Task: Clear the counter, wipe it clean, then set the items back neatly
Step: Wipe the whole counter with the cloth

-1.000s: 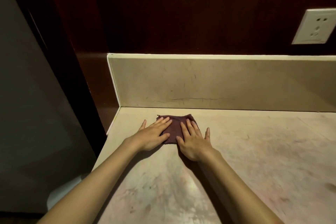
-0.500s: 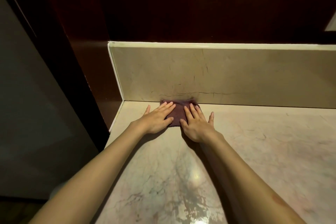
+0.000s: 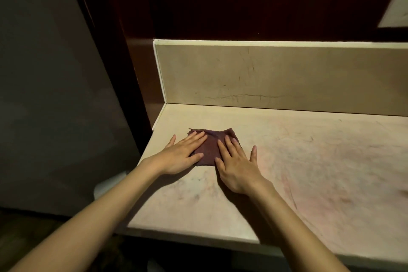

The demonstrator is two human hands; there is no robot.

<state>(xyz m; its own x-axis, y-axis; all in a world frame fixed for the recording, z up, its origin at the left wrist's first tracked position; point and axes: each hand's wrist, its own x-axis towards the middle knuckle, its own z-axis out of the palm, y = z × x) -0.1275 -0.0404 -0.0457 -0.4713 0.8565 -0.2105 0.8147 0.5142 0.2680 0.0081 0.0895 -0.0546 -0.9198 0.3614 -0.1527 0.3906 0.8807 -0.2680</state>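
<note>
The counter (image 3: 320, 172) fills the centre and right of the frame, its pale marbled top bare to the right of the hands. Its left edge and near edge are both visible; the backsplash (image 3: 276, 77) closes the far side. The left hand (image 3: 176, 157) and the right hand (image 3: 237, 166) lie flat with straight fingers, pressing on the dark cloth (image 3: 209, 149) — neither one clenches it. The cloth sits left of centre, near the left edge and apart from the backsplash, roughly square; its slightly longer side runs left to right.
</note>
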